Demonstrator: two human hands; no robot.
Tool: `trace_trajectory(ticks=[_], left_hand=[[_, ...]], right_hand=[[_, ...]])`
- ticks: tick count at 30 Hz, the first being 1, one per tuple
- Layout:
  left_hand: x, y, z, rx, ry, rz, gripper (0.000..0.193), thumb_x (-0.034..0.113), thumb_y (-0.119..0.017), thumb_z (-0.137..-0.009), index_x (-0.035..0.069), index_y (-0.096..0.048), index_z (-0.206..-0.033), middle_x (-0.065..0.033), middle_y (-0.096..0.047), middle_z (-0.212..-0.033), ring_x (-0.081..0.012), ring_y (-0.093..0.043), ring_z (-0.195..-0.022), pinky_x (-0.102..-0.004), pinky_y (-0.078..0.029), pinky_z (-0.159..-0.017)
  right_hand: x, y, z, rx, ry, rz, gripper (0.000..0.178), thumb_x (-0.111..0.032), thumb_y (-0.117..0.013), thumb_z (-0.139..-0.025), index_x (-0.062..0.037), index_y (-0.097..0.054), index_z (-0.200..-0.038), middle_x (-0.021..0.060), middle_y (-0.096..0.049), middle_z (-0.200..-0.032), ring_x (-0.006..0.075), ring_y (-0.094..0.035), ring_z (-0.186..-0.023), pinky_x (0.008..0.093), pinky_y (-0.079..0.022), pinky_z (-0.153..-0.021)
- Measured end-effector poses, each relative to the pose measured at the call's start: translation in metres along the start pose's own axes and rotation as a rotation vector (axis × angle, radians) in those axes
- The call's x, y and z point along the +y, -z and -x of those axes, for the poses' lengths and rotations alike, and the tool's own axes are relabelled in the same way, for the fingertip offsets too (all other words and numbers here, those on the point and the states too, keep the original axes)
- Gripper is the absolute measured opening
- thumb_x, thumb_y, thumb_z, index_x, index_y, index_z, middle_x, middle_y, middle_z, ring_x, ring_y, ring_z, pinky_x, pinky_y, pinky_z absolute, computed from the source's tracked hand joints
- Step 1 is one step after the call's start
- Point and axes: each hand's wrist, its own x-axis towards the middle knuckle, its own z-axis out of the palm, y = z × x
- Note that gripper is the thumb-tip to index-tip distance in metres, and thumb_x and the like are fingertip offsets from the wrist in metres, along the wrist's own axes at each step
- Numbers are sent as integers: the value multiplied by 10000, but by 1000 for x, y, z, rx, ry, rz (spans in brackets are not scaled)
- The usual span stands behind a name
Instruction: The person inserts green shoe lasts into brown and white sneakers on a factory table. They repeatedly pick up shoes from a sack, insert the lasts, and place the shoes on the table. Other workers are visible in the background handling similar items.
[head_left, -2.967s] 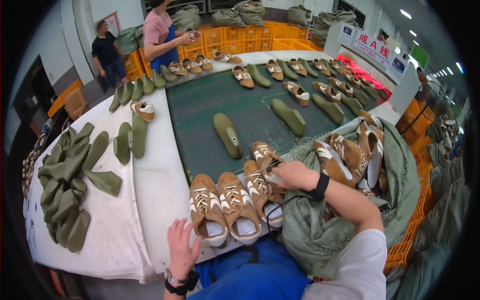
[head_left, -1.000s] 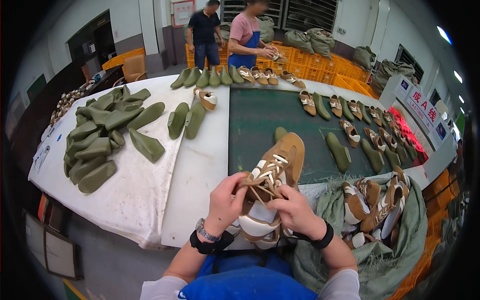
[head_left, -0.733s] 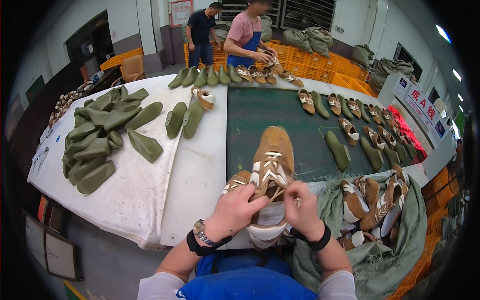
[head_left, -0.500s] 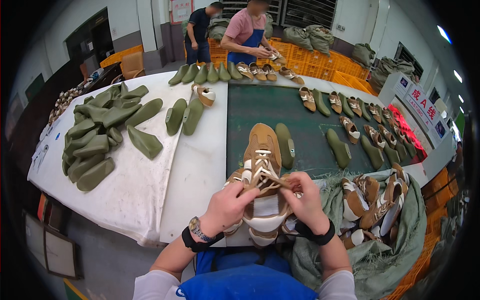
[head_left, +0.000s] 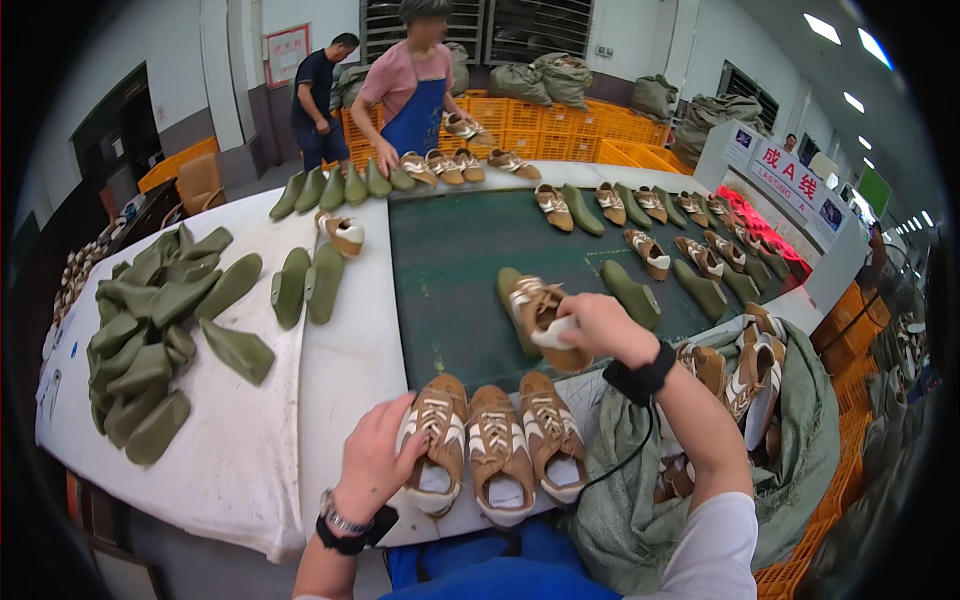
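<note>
While I lean over the near edge of the white surface (head_left: 250, 440), my right hand (head_left: 600, 328) reaches out over the dark green belt (head_left: 450, 270) and its fingers clench the heel of a tan lace-up shoe (head_left: 535, 312), which lies on the belt just past the belt's near edge, toe pointing away from me. My left hand (head_left: 375, 462) rests at the near edge of the surface, fingers spread loosely and touching the side of the leftmost shoe (head_left: 435, 440) in a row of three tan shoes (head_left: 497, 450) standing side by side there, toes away from me; it grips nothing. Just right of the row, a grey-green sack (head_left: 800, 420) hangs over the surface's near right corner with more tan shoes in it. A heap of olive shoe lasts (head_left: 150, 330) covers the left side of the surface. At the far edge, a person in a blue apron (head_left: 415, 95) handles shoes, and another person (head_left: 320, 100) stands behind.
</note>
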Motion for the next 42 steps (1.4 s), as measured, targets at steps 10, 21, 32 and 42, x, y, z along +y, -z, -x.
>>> trace_trajectory(ticks=[10,21,32,42], left_hand=[[-57,24,69,-128,398,-126,297,91,-617,-866,18,-590,-1153,-205,-622,-1082,-342,-601,-1003,-394,-485,-860],[-60,-9,55,-134,427,-174,241,78,-619,-859,4,-622,-1088,-192,-661,-961,-337,-644,-879,-390,-508,-782],[-36,1,73,-126,424,-170,261,75,-617,-858,-2,-608,-1107,-202,-651,-979,-343,-636,-890,-388,-504,-801],[-4,17,112,-145,404,-156,270,100,-600,-881,-14,-602,-1126,-209,-644,-1039,-349,-622,-961,-394,-489,-858]], right_hand=[[203,-125,-83,-93,-652,134,203,-141,-645,-765,-37,-685,-935,201,-664,-999,341,-640,-959,414,-522,-843],[182,-196,-111,54,-584,-118,526,-377,-582,-873,-198,-421,-1340,211,-599,-1125,386,-601,-1011,468,-487,-847],[145,-214,-107,-146,-596,95,571,-388,-629,-828,-90,-411,-1263,167,-677,-939,331,-667,-876,424,-527,-760],[91,-144,-50,11,-549,71,251,-183,-533,-847,-72,-630,-1051,179,-683,-908,338,-668,-877,438,-528,-741]])
